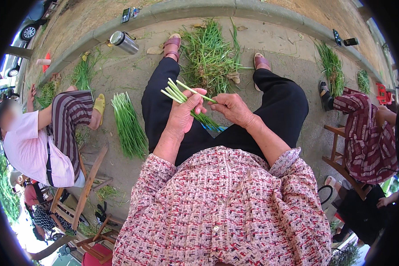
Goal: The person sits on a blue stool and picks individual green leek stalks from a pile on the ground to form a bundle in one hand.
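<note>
Between my knees, my left hand [185, 116] is closed round a small bunch of green stalks [174, 94], their pale ends sticking out at the upper left. The lower part of the bunch [205, 119] shows beneath my hands, over my lap. My right hand [236, 109] pinches one single stalk [197, 92] that lies slantwise across my left fingers. On the ground ahead, between my feet, lies a loose heap of green stalks [210, 60]. A neat bundle of trimmed-looking stalks [128, 126] lies beside my left leg.
A steel flask [124, 42] stands near the curb [164, 13], which also bears a phone [126, 15]. One person [40, 142] sits at the left near a wooden stool [91, 184]. Another in patterned maroon clothes [368, 137] sits at the right near more stalks [331, 66].
</note>
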Action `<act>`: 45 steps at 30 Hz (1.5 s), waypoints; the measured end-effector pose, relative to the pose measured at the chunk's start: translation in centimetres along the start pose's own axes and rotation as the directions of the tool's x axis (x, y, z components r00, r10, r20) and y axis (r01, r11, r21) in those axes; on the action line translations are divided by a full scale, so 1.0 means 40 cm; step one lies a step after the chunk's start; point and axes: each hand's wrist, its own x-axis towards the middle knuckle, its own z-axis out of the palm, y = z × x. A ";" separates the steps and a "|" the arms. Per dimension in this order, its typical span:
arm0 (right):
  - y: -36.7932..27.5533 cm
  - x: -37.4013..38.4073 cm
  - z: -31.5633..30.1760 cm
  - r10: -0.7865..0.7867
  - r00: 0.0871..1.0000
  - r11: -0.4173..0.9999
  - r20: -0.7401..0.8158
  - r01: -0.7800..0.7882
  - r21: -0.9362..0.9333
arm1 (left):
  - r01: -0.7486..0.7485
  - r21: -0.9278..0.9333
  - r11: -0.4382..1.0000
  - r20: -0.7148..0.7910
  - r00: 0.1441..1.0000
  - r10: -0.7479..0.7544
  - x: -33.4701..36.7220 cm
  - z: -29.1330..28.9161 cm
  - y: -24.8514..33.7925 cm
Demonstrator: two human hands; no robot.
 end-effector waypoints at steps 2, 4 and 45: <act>0.017 -0.003 0.013 0.021 1.000 0.999 -0.004 -0.020 0.044 | 0.000 0.040 0.999 -0.008 1.000 0.001 -0.001 0.002 0.001; 0.025 -0.004 0.023 0.022 1.000 0.996 -0.002 -0.022 0.084 | -0.010 0.088 0.996 -0.042 0.999 0.014 0.000 0.008 -0.008; 0.653 0.186 -0.216 0.502 0.843 0.669 -0.194 -0.520 -0.531 | -0.022 0.096 0.995 -0.132 0.991 0.035 0.031 -0.078 -0.002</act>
